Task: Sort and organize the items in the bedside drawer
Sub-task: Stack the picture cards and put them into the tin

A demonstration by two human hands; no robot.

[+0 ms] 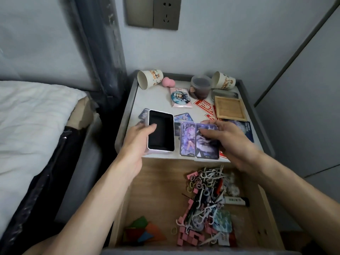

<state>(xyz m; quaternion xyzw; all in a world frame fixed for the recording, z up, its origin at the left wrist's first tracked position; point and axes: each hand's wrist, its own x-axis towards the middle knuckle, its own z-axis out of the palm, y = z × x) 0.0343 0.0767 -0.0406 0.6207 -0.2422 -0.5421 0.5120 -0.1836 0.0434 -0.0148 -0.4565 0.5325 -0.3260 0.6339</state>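
The two sleeved cards look light, stiff and slick, so I'd take them by the edges. They show purple-toned figures and lie at three o'clock on the tabletop, where my right hand pinches their top with curled fingers. At nine o'clock my left hand grips the open tin, which is black inside.

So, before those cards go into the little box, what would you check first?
1. Box open, nothing showing inside: ok.
2. Left hand holds the box firmly, thumb over its rim: ok.
3. Right hand has hold of the purple cards: ok.
4. Cards small enough to fit the box: cannot tell.
5. All cards gathered: not ok, a blue card lies loose on the tabletop.
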